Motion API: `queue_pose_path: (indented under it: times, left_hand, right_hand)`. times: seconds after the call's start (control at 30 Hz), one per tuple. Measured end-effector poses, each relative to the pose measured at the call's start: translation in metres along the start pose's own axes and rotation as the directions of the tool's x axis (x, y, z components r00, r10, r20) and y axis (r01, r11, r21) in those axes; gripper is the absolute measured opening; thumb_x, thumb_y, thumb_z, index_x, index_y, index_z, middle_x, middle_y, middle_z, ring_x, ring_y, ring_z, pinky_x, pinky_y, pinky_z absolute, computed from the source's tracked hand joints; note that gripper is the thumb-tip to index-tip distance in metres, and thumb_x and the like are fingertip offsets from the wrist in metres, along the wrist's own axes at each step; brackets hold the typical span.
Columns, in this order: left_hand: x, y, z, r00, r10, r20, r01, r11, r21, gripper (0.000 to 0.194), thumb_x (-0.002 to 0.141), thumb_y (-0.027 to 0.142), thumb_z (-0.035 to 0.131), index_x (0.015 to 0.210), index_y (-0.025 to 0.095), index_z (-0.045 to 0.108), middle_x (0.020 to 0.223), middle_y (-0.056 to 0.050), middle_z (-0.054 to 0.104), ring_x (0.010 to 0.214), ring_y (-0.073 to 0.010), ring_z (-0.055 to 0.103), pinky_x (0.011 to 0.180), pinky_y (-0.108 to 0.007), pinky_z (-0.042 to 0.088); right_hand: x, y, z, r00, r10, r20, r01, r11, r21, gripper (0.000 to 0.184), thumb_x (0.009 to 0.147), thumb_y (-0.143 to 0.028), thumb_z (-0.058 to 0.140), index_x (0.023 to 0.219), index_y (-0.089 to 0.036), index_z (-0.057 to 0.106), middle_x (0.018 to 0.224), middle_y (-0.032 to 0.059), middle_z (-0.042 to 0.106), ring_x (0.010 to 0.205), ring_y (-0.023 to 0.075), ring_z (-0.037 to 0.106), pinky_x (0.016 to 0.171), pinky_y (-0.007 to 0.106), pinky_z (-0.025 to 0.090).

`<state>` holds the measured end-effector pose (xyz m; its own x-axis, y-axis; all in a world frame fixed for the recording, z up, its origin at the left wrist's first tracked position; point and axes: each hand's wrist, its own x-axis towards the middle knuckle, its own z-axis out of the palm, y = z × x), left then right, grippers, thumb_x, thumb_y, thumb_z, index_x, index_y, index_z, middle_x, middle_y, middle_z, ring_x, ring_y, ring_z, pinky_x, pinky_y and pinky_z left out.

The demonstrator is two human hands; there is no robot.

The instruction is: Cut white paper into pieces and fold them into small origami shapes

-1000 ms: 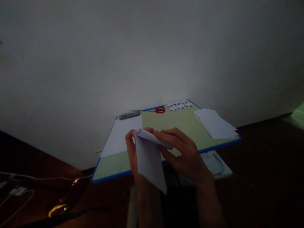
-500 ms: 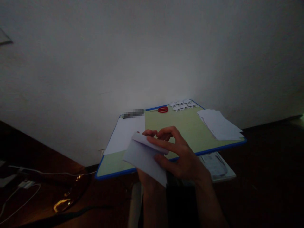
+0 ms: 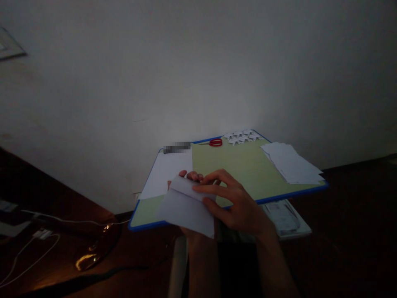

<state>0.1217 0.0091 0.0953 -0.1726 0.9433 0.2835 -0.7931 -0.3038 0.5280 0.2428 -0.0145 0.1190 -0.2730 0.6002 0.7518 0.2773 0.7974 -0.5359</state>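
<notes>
A white sheet of paper (image 3: 186, 209) with its far edge folded over in a band is held in the air above the near edge of the table. My left hand (image 3: 192, 176) supports it from beneath; its fingertips show past the fold and the palm is hidden by the paper. My right hand (image 3: 237, 203) grips the right end of the folded band, fingers on top and the thumb lower on the sheet.
The green table (image 3: 235, 165) has a blue rim. On it lie red-handled scissors (image 3: 215, 142), several small folded paper pieces (image 3: 243, 136), a stack of white paper (image 3: 293, 163), another white sheet (image 3: 169, 169) and a blurred dark object (image 3: 176, 147). White cables (image 3: 77, 222) run at the left.
The paper has turned from hanging steeply to lying flatter, its folded band now facing up. My left hand has slid beneath it, while my right hand stays on the right end.
</notes>
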Motion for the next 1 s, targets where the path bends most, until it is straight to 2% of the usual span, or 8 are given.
queue_pose_path:
  times: [0.13,0.23,0.33,0.47,0.53,0.67,0.77,1.0]
  left_hand:
    - [0.0,0.006,0.011,0.996,-0.087,0.012,0.088,0.996,-0.035,0.034,0.1,0.061,0.052,0.108,0.031,0.066,0.096,0.0,0.065,0.09,-0.0179,0.066,0.09,-0.042,0.06]
    - [0.002,0.01,0.016,0.996,-0.074,0.049,0.074,0.997,-0.003,0.036,0.099,0.063,0.054,0.111,0.031,0.064,0.097,0.0,0.066,0.086,-0.0175,0.067,0.082,-0.039,0.061]
    - [0.007,0.011,0.021,0.993,-0.017,0.115,0.008,0.997,0.081,0.039,0.097,0.068,0.053,0.108,0.031,0.062,0.092,0.0,0.067,0.079,-0.0174,0.066,0.072,-0.036,0.061]
    - [0.003,0.009,0.033,0.978,0.162,0.133,-0.187,0.963,0.197,0.042,0.098,0.069,0.049,0.108,0.03,0.061,0.088,-0.001,0.067,0.075,-0.0167,0.065,0.063,-0.029,0.057]
    - [-0.004,0.009,0.041,0.971,0.226,0.076,-0.238,0.941,0.242,0.04,0.104,0.063,0.044,0.108,0.028,0.062,0.09,-0.002,0.067,0.079,-0.0159,0.065,0.068,-0.027,0.057]
    - [-0.015,0.01,0.05,0.97,0.23,0.073,-0.241,0.934,0.264,0.038,0.105,0.06,0.046,0.109,0.028,0.065,0.093,-0.002,0.067,0.082,-0.0146,0.063,0.075,-0.025,0.058]
    - [-0.017,0.012,0.049,0.969,0.232,0.088,-0.248,0.926,0.285,0.039,0.103,0.063,0.048,0.109,0.028,0.065,0.095,-0.002,0.066,0.082,-0.0148,0.063,0.074,-0.026,0.058]
    - [-0.019,0.015,0.044,0.955,0.263,0.139,-0.297,0.878,0.376,0.045,0.106,0.063,0.038,0.116,0.028,0.064,0.097,-0.004,0.064,0.088,-0.0186,0.061,0.08,-0.031,0.058]
  right_hand:
    - [-0.001,-0.003,-0.001,1.0,-0.005,0.011,0.005,1.0,0.018,0.05,0.096,-0.007,0.064,0.139,-0.033,0.066,0.126,0.007,0.066,0.121,0.0231,0.061,0.106,0.05,0.056]
    - [-0.002,-0.004,-0.003,1.0,0.001,0.022,-0.002,0.998,0.06,0.057,0.097,-0.005,0.062,0.147,-0.033,0.06,0.129,0.0077,0.064,0.126,0.023,0.059,0.109,0.049,0.054]
    - [-0.004,-0.008,-0.006,1.0,0.014,0.025,-0.016,0.997,0.07,0.06,0.098,-0.006,0.061,0.151,-0.035,0.057,0.133,0.0074,0.063,0.128,0.0231,0.059,0.107,0.047,0.056]
    - [-0.005,-0.018,-0.01,0.999,0.021,0.042,-0.023,0.999,0.034,0.057,0.102,-0.012,0.058,0.154,-0.035,0.052,0.137,0.0072,0.063,0.121,0.0223,0.064,0.101,0.043,0.06]
    - [-0.005,-0.023,-0.01,0.999,0.016,0.039,-0.016,1.0,0.007,0.056,0.105,-0.016,0.057,0.157,-0.035,0.048,0.137,0.0073,0.064,0.12,0.0225,0.065,0.102,0.044,0.06]
    - [-0.005,-0.027,-0.01,1.0,-0.006,0.003,0.007,1.0,-0.009,0.051,0.107,-0.019,0.054,0.156,-0.035,0.05,0.135,0.0067,0.063,0.122,0.0208,0.066,0.1,0.039,0.061]
    - [-0.005,-0.028,-0.008,1.0,-0.012,0.002,0.012,1.0,-0.006,0.048,0.108,-0.02,0.053,0.153,-0.036,0.053,0.136,0.0064,0.062,0.117,0.0181,0.068,0.095,0.033,0.063]
    - [-0.005,-0.035,-0.007,0.999,-0.033,-0.027,0.033,0.999,0.001,0.047,0.106,-0.016,0.056,0.151,-0.032,0.057,0.134,0.0071,0.065,0.12,0.0176,0.069,0.097,0.03,0.063]
